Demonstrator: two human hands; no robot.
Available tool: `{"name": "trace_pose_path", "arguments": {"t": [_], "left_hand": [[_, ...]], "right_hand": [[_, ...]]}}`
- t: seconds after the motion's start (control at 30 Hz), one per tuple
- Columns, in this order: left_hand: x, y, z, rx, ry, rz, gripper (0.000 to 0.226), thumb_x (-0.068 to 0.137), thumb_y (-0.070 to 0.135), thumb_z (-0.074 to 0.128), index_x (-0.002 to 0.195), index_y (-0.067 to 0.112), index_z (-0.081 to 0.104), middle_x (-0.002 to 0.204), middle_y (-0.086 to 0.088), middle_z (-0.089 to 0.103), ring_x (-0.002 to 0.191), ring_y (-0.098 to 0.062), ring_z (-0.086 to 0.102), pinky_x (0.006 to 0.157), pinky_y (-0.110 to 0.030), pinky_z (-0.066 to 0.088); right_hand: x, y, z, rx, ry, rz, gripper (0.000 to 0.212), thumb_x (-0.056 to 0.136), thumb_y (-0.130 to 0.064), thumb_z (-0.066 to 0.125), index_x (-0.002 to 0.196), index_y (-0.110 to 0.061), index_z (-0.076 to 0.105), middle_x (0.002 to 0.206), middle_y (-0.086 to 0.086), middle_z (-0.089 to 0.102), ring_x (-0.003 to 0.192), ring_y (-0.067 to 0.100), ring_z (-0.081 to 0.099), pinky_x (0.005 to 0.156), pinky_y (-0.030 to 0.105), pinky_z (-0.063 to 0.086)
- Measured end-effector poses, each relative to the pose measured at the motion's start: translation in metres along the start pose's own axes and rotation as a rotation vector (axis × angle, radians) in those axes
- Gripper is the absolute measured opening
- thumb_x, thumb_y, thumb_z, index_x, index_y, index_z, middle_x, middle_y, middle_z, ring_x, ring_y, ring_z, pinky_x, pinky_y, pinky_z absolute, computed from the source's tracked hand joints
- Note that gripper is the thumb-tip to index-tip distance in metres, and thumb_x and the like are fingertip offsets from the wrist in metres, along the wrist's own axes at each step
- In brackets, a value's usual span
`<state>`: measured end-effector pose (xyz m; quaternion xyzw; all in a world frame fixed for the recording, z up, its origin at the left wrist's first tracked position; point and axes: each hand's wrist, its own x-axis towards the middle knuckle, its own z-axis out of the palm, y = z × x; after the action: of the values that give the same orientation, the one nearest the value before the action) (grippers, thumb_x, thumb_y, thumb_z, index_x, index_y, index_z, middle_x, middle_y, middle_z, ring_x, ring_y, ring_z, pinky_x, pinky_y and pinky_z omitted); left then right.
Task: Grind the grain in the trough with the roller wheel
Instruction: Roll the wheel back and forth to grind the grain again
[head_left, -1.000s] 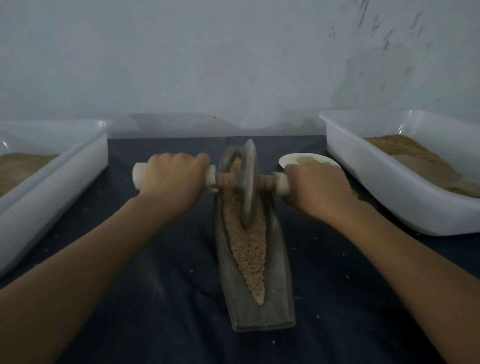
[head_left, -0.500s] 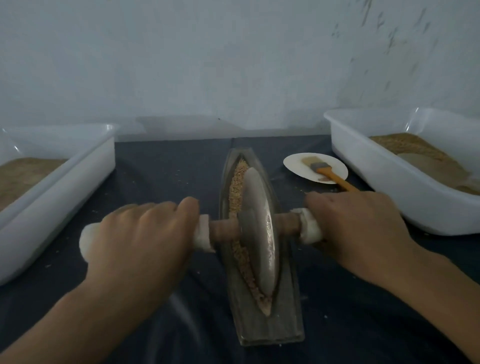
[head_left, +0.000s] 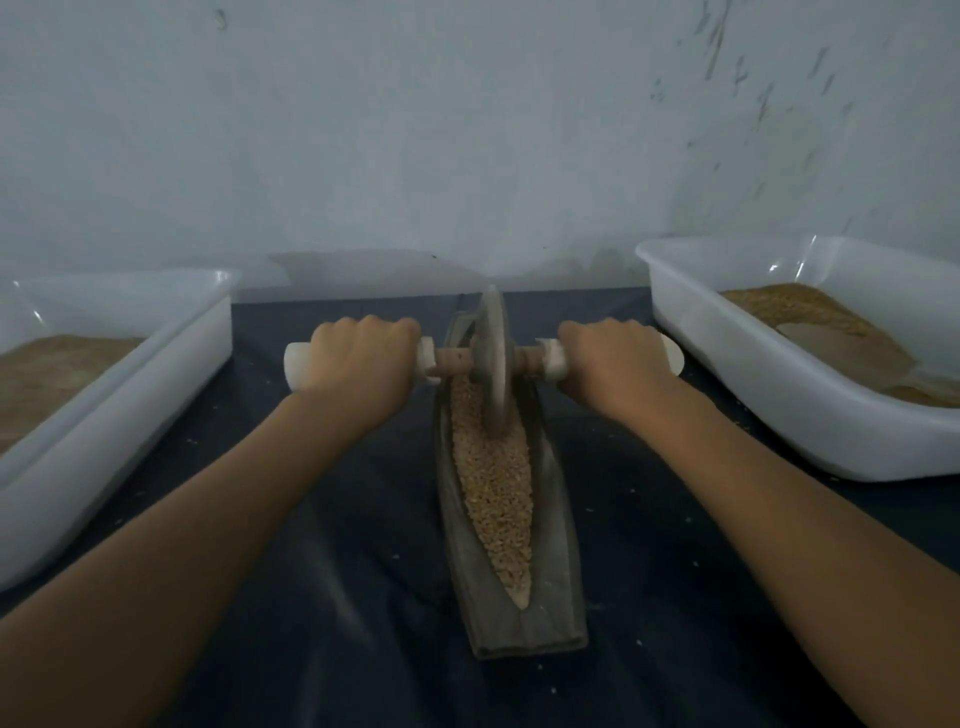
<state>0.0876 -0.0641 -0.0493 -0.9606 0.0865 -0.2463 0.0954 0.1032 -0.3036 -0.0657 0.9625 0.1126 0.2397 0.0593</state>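
Both hands grip the axle of the roller wheel (head_left: 492, 358): left hand (head_left: 358, 364) curled over the white handle on its side, right hand (head_left: 613, 364) likewise on the other, knuckles up, arms stretched forward. Wheel stands upright on edge at the far end of the trough (head_left: 506, 519), its rim down in the grain (head_left: 491, 483).

Trough is boat-shaped, long axis running straight away from the body, roughly centred on the dark table (head_left: 322, 597); axle lies crosswise to it. Grain fills the channel from the wheel back to the near point, kernels looking mostly whole. Judgement: grinding is in progress, much left to crush. With the wheel at the far limit, the next stroke should be a pull toward the body along the trough axis, both hands sharing load evenly so the wheel does not tilt or ride up the wall.

White tub (head_left: 171, 353) at the table's left edge and another white tub (head_left: 779, 395) at the right edge, each holding brown material. Neither obstructs the stroke path. Loose specks lie scattered on the table.
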Motion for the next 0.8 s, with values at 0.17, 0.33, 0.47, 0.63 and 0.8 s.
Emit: {"name": "trace_pose_path", "arguments": {"t": [0.17, 0.33, 0.47, 0.63, 0.8], "left_hand": [[-0.077, 0.006, -0.036, 0.062, 0.099, 0.176, 0.051, 0.058, 0.023, 0.081, 0.073, 0.023, 0.032, 0.06, 0.004, 0.053, 0.049, -0.024, 0.054, 0.049, -0.028, 0.023], [-0.12, -0.008, -0.051, -0.044, 0.141, 0.219, 0.054, 0.045, 0.017, 0.084, 0.067, 0.021, 0.035, 0.049, 0.007, 0.04, 0.035, -0.023, 0.04, 0.045, -0.022, 0.02], [-0.087, -0.002, -0.025, 0.029, 0.086, 0.125, 0.046, 0.064, 0.026, 0.077, 0.072, 0.024, 0.032, 0.058, 0.003, 0.053, 0.047, -0.027, 0.053, 0.048, -0.027, 0.025], [-0.014, -0.005, 0.013, -0.03, 0.043, -0.025, 0.019, 0.084, 0.029, 0.058, 0.083, 0.023, 0.04, 0.081, -0.006, 0.062, 0.074, -0.033, 0.059, 0.06, -0.035, 0.033], [-0.005, -0.002, 0.002, 0.01, 0.02, 0.045, 0.02, 0.082, 0.027, 0.061, 0.086, 0.021, 0.042, 0.083, -0.004, 0.062, 0.074, -0.031, 0.059, 0.059, -0.035, 0.032]], "right_hand": [[-0.08, 0.003, -0.031, -0.032, 0.059, -0.175, 0.047, 0.058, -0.041, 0.079, 0.071, -0.03, 0.035, 0.053, -0.01, 0.034, 0.044, 0.012, 0.036, 0.042, 0.023, 0.014], [-0.108, 0.0, -0.063, 0.005, 0.004, -0.235, 0.06, 0.05, -0.04, 0.085, 0.068, -0.03, 0.028, 0.049, -0.014, 0.022, 0.042, 0.001, 0.011, 0.039, 0.019, 0.016], [-0.077, -0.004, -0.04, -0.14, 0.025, -0.142, 0.031, 0.073, -0.045, 0.07, 0.08, -0.025, 0.047, 0.073, -0.001, 0.061, 0.053, 0.021, 0.047, 0.045, 0.026, 0.015], [-0.011, 0.001, -0.01, -0.055, 0.021, -0.075, 0.029, 0.078, -0.033, 0.066, 0.082, -0.02, 0.041, 0.081, 0.008, 0.063, 0.072, 0.032, 0.058, 0.054, 0.035, 0.033], [-0.011, 0.0, -0.004, -0.033, -0.012, -0.033, 0.023, 0.08, -0.033, 0.063, 0.087, -0.021, 0.044, 0.084, 0.006, 0.063, 0.074, 0.031, 0.059, 0.057, 0.033, 0.037]]}}
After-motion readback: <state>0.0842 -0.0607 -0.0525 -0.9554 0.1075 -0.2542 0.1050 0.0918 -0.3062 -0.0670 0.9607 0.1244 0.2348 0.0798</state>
